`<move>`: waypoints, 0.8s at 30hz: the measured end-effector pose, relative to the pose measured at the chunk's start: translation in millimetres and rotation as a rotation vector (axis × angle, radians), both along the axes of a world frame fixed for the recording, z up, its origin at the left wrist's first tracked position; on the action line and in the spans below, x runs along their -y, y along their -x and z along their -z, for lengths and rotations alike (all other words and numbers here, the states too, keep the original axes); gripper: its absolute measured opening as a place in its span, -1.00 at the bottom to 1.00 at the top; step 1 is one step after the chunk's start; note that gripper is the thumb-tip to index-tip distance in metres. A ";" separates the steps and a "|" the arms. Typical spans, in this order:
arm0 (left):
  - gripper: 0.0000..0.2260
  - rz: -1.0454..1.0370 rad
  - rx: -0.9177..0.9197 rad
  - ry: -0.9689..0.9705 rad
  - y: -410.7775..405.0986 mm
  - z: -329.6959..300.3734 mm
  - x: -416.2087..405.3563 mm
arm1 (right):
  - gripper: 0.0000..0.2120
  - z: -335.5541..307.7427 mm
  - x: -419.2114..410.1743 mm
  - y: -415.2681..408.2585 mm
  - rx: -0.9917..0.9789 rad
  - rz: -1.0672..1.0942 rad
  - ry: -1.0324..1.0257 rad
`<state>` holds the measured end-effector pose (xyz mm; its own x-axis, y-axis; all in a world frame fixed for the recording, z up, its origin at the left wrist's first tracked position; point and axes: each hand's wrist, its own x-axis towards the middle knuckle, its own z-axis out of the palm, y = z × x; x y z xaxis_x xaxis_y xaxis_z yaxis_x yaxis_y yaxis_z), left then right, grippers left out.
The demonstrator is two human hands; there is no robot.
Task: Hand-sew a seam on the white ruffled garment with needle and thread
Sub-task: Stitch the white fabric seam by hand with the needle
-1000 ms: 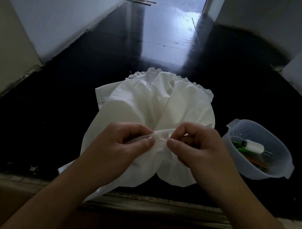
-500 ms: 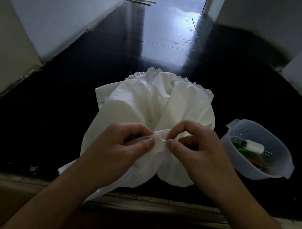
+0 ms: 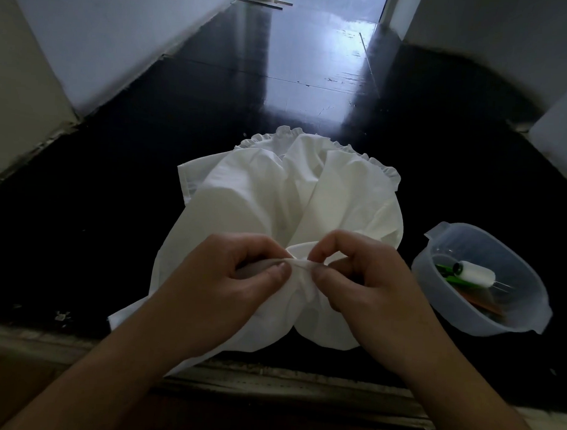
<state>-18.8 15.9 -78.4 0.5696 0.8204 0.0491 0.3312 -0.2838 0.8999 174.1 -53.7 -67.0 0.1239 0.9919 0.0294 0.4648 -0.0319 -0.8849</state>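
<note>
Both hands pinch one raised fold of the white ruffled garment [image 3: 276, 208] at the near edge of the black surface [image 3: 98, 224].

The left hand [image 3: 222, 286] grips the fold between thumb and curled fingers; the right hand [image 3: 366, 282] pinches it just beside, fingertips nearly touching the left's. No needle shows clearly here, so whether the right hand also has hold of one cannot be told. The cloth looks light, thin and limp, likely to slump and slide unless kept taut; the best hold seems to be close on either side of the stitch line, not the frilled far edge. A clear plastic tub [image 3: 529, 320] near the right edge holds a white thread spool [image 3: 474, 273].
</note>
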 end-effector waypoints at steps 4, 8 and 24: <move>-0.88 -0.033 -0.043 -0.046 -1.3 -0.8 1.7 | -0.84 -0.4 0.3 0.2 0.042 0.007 -0.012; -0.89 -0.065 -0.053 -0.076 -2.3 -0.4 2.6 | -0.85 -2.5 1.1 2.2 0.087 0.021 -0.026; -0.85 -0.085 -0.005 -0.035 -3.2 -1.0 5.3 | -0.88 4.2 1.0 9.6 0.304 0.067 -0.109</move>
<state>-15.6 10.6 -77.4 0.4985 0.8636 0.0759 0.3595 -0.2856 0.8884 164.5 -54.7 -71.2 0.1585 0.9707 0.1806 0.7083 0.0156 -0.7058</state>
